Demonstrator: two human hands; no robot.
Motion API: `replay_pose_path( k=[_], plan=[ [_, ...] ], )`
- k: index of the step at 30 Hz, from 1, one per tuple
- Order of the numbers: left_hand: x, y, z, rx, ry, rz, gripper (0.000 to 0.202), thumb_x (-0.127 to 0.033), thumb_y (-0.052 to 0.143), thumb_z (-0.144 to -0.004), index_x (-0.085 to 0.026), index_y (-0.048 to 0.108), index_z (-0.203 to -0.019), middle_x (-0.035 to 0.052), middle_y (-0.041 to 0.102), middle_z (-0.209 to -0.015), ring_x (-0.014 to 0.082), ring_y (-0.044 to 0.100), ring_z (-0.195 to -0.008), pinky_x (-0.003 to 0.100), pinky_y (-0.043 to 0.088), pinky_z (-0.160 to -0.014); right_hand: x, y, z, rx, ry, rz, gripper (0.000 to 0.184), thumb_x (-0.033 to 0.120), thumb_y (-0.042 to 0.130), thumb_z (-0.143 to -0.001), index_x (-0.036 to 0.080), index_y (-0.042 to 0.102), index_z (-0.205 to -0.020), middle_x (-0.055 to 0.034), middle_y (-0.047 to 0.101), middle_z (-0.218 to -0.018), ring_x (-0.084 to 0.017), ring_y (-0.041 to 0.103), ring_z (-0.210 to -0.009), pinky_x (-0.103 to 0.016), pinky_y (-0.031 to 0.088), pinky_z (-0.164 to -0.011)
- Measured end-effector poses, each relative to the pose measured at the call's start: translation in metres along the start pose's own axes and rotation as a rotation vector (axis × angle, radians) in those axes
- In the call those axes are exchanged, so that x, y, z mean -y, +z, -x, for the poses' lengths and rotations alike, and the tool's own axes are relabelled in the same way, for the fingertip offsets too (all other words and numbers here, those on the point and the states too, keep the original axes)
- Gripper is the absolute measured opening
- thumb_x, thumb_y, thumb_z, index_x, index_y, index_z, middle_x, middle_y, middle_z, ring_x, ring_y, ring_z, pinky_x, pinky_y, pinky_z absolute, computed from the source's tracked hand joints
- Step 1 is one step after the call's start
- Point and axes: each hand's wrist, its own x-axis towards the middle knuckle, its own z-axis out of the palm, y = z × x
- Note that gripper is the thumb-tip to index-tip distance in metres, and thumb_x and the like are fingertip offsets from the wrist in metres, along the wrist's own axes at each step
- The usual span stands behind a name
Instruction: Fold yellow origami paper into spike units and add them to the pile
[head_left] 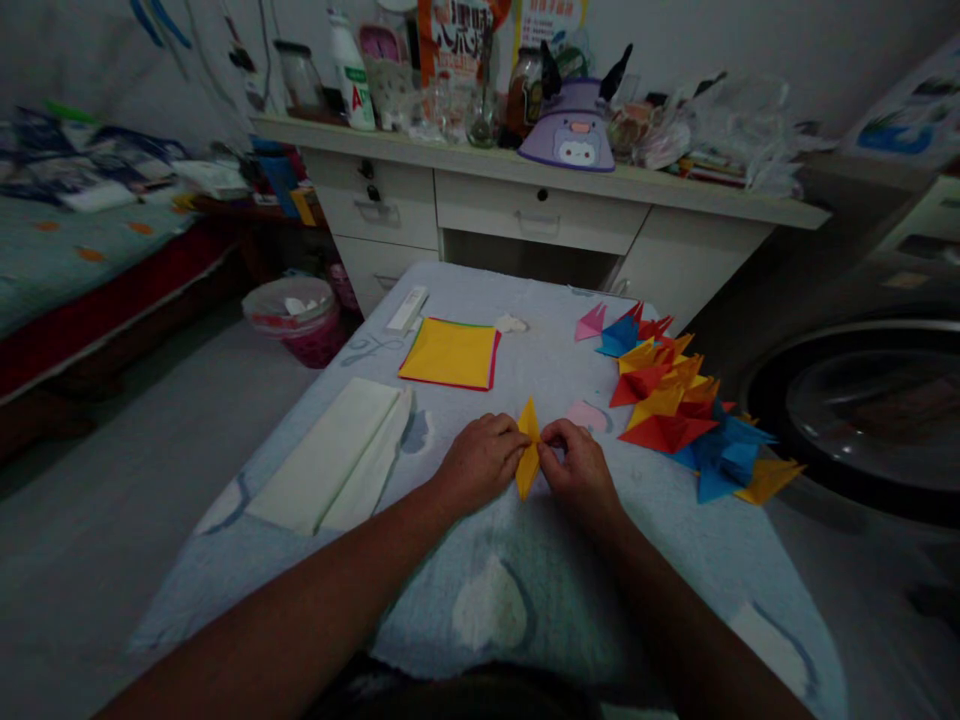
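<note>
A yellow folded paper [529, 465], narrow and diamond-shaped, is between my two hands over the cloth-covered table. My left hand [486, 455] pinches its left side near the middle. From the right, my right hand [577, 462] pinches it at about the same height, thumb and forefinger together. The paper's two pointed ends stick out, one away from me and one toward me. Beyond my hands lies a stack of square paper sheets [451, 353], yellow on top with red edges below. To the right sit several folded paper cranes [667, 400] in red, yellow, blue and pink.
A folded white cloth or paper [326, 455] lies at the table's left, with a white box [408, 310] beyond it. A waste bin [300, 320] stands on the floor at left. Behind the table is a cluttered cabinet [510, 205]; a washing machine [862, 400] is at right.
</note>
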Motion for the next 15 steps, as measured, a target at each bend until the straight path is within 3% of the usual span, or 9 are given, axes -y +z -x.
replay_pose_path(
  k=[7, 11, 15],
  plan=[
    [-0.003, -0.003, -0.001, 0.000, -0.009, 0.069, 0.026, -0.026, 0.043, -0.096, -0.016, 0.067, -0.099, 0.0067, 0.064, -0.093, 0.0192, 0.057, -0.092, 0.033, 0.045, -0.085, 0.003, -0.002, 0.004, -0.012, -0.012, -0.117, 0.012, 0.019, 0.050, -0.082, 0.020, 0.059, -0.090, -0.0040, 0.063, -0.087, -0.020, 0.056, -0.086, -0.033, 0.044, -0.079],
    [-0.004, -0.002, 0.001, 0.027, 0.008, 0.001, 0.022, -0.027, 0.051, -0.091, -0.016, 0.067, -0.102, 0.0076, 0.063, -0.096, 0.0207, 0.056, -0.092, 0.035, 0.044, -0.085, -0.004, -0.005, 0.003, -0.046, -0.031, 0.077, 0.017, 0.016, 0.045, -0.083, 0.018, 0.061, -0.090, -0.0072, 0.064, -0.089, -0.022, 0.053, -0.087, -0.035, 0.040, -0.082],
    [-0.006, -0.001, 0.002, 0.051, 0.021, -0.057, 0.022, -0.026, 0.055, -0.088, -0.019, 0.067, -0.105, 0.0078, 0.061, -0.098, 0.0215, 0.054, -0.092, 0.035, 0.044, -0.082, -0.007, -0.007, 0.002, -0.014, 0.026, 0.291, 0.022, 0.026, 0.044, -0.090, 0.017, 0.063, -0.087, -0.0097, 0.061, -0.088, -0.024, 0.051, -0.087, -0.037, 0.036, -0.082]
  ],
)
